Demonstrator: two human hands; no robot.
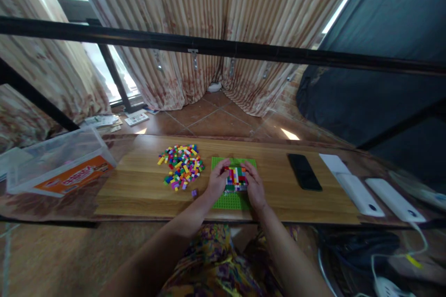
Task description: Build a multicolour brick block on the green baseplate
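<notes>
A green studded baseplate (232, 202) lies on the wooden board, with a block of multicoloured toy bricks (237, 177) built up on its middle. My left hand (219, 180) grips the left side of this brick build, fingers curled along its edge. On the opposite side my right hand (255, 184) presses against the build, so it sits between both hands. A loose heap of small coloured bricks (183, 164) spreads to the left of the baseplate. Apart from the heap, a purple brick (194, 193) lies close to my left wrist.
A black phone (304, 171) lies right of the baseplate on the wooden board (139, 195). Two white devices (395, 198) are at the far right, one with a cable. A clear plastic bin (59, 162) with an orange label stands at the left. A black bar (223, 48) crosses beyond the table.
</notes>
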